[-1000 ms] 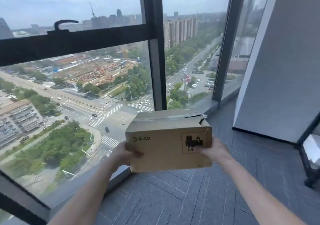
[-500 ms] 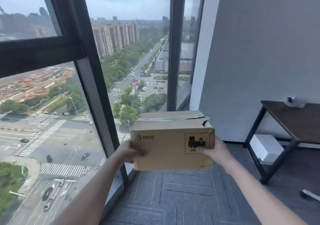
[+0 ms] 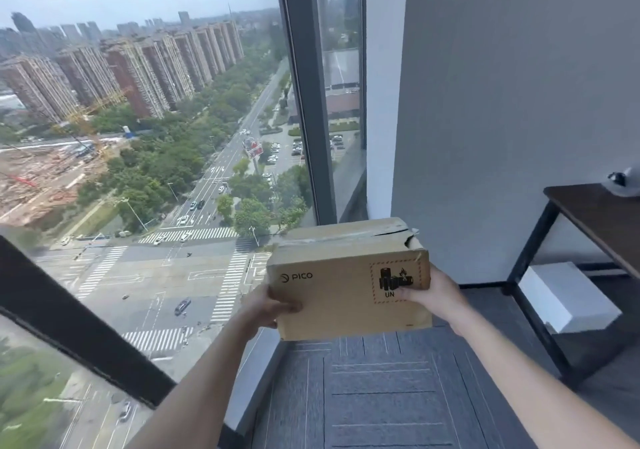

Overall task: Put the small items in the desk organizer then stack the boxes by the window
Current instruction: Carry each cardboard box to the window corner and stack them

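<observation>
Cardboard PICO box [image 3: 348, 284] sits level between my two hands, carried in the air above the grey carpet tiles [image 3: 381, 396] at the corner by the window. My left hand [image 3: 268, 306] clamps the left end, thumb curled onto the front face; my right hand [image 3: 429, 294] grips the right end, thumb pressing over the battery-hazard label [image 3: 394, 280]. I hold it from both ends because it is too wide for one hand, and level so the torn top flap (split at the right corner) stays shut. To the right, a white box [image 3: 564, 298] lies on the floor under the dark side table [image 3: 595, 213], probably next for the stack. Beyond the box rise the window frame [image 3: 304, 102] and grey wall [image 3: 519, 85], which mark where I judge it should land.
</observation>
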